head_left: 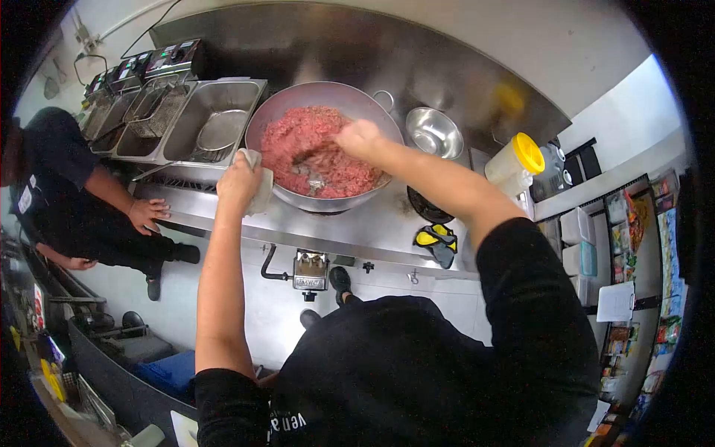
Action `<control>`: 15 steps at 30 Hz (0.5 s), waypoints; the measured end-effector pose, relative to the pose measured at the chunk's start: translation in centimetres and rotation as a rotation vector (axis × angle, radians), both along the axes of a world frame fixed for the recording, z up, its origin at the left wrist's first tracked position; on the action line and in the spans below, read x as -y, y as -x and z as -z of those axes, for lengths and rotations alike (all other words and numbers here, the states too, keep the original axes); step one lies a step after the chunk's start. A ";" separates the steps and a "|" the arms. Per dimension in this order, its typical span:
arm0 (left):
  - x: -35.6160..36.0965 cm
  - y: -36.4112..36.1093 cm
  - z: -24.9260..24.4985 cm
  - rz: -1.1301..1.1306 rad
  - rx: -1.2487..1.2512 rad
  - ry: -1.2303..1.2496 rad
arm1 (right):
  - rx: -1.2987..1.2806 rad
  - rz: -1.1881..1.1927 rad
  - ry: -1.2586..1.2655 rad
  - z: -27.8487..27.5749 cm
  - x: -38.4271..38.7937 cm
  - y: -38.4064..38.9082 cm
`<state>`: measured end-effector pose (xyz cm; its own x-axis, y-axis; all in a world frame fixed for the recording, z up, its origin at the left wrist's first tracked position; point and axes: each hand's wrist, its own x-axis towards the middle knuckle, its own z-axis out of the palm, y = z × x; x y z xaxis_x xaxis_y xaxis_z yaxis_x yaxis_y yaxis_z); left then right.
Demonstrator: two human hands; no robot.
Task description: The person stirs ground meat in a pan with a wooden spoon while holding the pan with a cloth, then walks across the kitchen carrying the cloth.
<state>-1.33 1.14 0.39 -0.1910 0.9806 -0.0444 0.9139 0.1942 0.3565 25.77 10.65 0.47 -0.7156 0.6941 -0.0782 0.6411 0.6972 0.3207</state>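
A large round metal pan (339, 203) holds a broad heap of pink ground meat (298, 134). At the pan's left edge, my left hand (240, 182) is closed on a folded pale cloth (260, 195) pressed against the rim. My right hand (359, 140) is over the meat, its fingers wrapped round a stirring utensil (304, 156) that shows only as a blurred brown streak. How that utensil ends is hidden in the meat. A ring handle (384, 100) sticks out at the pan's far right.
Left of the pan are fryer basins (216, 112) with a wire basket (160, 108). A metal bowl (434, 134), a yellow-lidded container (514, 160) and black-yellow gloves (436, 242) stand or lie to the right. A co-worker's hand (147, 214) rests near the counter's left edge.
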 end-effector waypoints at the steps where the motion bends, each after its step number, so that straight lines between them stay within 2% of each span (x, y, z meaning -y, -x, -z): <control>1: -0.1 0.1 0.1 -0.003 -0.004 0.003 | 0.078 0.034 0.025 -1.1 -0.5 1.2; 3: 0.0 -0.2 0.3 0.007 -0.026 -0.016 | 0.147 0.065 0.053 -3.1 -2.1 1.6; 5: 0.4 -0.6 -0.4 -0.028 -0.033 -0.038 | -0.034 0.078 0.261 -3.9 -4.2 1.6; 7: 0.5 -0.8 -0.7 -0.035 -0.065 -0.041 | -0.087 0.089 0.362 -8.6 -3.1 1.9; 9: 0.5 -1.2 -1.1 -0.044 -0.089 -0.046 | -0.130 0.098 0.461 -10.1 -2.8 2.0; 11: 0.4 -1.6 -1.5 -0.052 -0.146 -0.031 | -0.817 0.050 0.313 -9.2 -3.1 2.6; 13: 0.2 -1.4 -1.5 -0.044 -0.158 -0.005 | -1.344 0.152 0.534 -4.2 -4.1 5.2; 14: 0.0 -1.3 -1.4 -0.038 -0.160 0.023 | -1.736 0.228 0.879 -3.1 -2.8 6.7; 15: -0.3 -1.5 -1.7 -0.052 -0.170 0.023 | -1.897 0.390 1.024 -1.5 -2.7 7.6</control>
<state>0.13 1.43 2.05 -0.2478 0.9683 -0.0299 0.9491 0.2489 0.1929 18.13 13.39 1.95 -0.2405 0.9705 0.0181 -0.2277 -0.0383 -0.9730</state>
